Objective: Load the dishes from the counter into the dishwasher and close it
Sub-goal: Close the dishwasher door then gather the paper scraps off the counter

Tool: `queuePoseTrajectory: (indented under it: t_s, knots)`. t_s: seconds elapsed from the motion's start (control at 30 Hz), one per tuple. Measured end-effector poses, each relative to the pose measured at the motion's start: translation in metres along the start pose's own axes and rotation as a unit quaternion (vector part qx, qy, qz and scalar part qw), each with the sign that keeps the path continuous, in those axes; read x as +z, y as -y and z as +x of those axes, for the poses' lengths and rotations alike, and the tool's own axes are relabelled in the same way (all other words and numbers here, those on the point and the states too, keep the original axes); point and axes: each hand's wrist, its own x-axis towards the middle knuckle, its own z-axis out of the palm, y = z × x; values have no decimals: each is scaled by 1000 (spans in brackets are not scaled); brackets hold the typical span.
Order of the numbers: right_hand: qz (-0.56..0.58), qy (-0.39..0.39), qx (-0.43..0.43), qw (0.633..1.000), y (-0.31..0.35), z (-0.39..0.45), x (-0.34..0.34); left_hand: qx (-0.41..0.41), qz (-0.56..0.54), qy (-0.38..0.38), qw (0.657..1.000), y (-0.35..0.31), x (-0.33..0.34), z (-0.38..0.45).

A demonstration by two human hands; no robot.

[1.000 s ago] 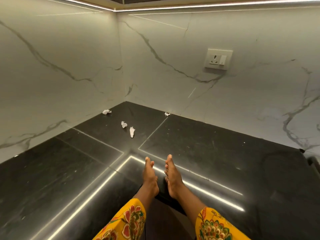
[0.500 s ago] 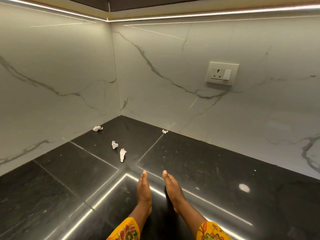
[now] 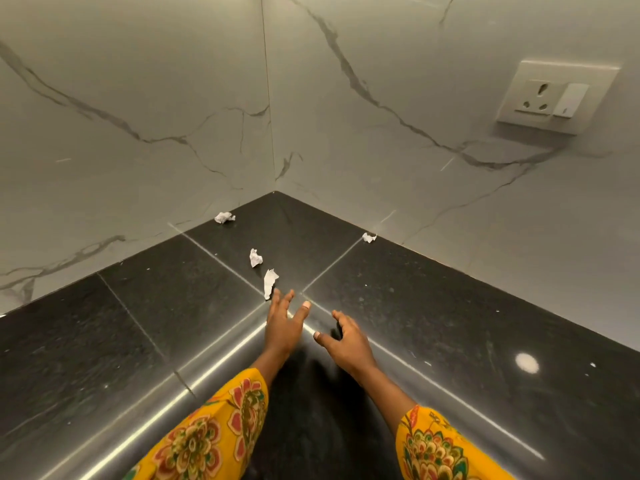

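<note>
Yellow floral-print sleeves cover both forearms.

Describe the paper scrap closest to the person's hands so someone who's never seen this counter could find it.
Start at the corner where the two marble walls meet the black counter, then come forward along the counter toward the left hand. The scrap lies just beyond its fingertips. It is the long, narrow strip; the other three scraps are small crumpled bits farther back.

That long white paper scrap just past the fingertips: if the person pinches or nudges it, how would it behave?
The paper scrap looks thin and crumpled, so it is probably very light and floppy, bending when pinched. On the glossy black counter it would likely slide at a nudge from the left hand. Its flat, creased shape suggests it won't roll.
</note>
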Motion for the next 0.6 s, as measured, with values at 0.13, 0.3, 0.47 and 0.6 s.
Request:
queuePoseTrajectory:
  t_s: [0.13,0.3,0.47,0.6]
  knots:
    - [-66,19,-10,998,6,33,4,34,130,-16,991,17,-16,42]
    - [-97,9,1,995,11,81,8,28,159,-30,986,19,-24,95]
    - [-127,-1,15,992,12,135,-9,5,185,-42,982,19,-25,151]
    - [-114,-29,63,991,8,184,-34,18,176,-45,983,22,-24,184]
